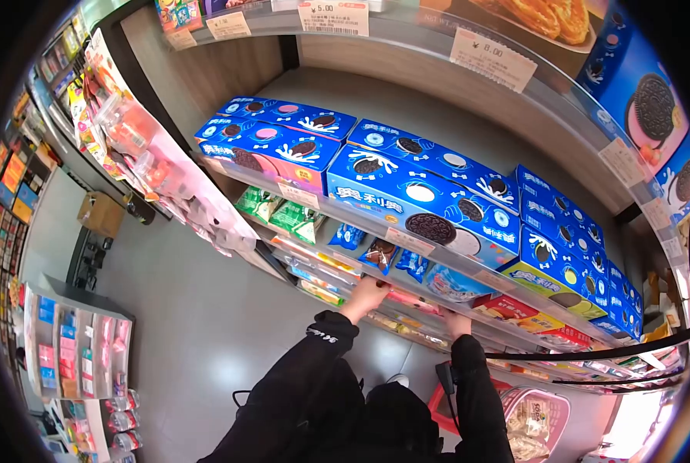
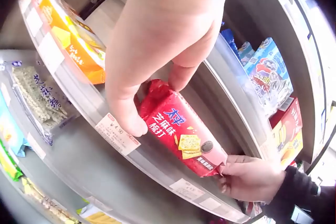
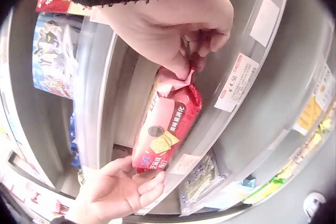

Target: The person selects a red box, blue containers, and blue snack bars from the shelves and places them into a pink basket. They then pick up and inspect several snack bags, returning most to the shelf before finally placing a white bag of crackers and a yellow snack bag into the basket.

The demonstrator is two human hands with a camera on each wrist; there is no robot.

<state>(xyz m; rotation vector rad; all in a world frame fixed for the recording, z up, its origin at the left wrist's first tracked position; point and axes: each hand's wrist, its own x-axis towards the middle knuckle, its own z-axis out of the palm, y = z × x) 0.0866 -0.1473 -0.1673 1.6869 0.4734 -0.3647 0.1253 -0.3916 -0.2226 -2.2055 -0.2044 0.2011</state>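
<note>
A red cracker packet (image 2: 181, 134) lies along the front of a shelf, its printed side facing out. My left hand (image 2: 163, 35) holds one end of it between thumb and fingers in the left wrist view. At the other end, my right hand (image 3: 173, 29) pinches the crimped wrapper edge. In the right wrist view the left hand (image 3: 118, 190) shows its palm, with its fingers at the packet's lower end. From above, both the left hand (image 1: 366, 297) and the right hand (image 1: 458, 324) reach under the shelf of blue cookie boxes (image 1: 418, 197).
An orange box (image 2: 73, 35) is on the same shelf, left of the packet. Bagged snacks (image 2: 42, 98) sit on the shelf below. A pink basket (image 1: 534, 417) stands on the floor at the right, and a display rack (image 1: 79, 339) is at the far left.
</note>
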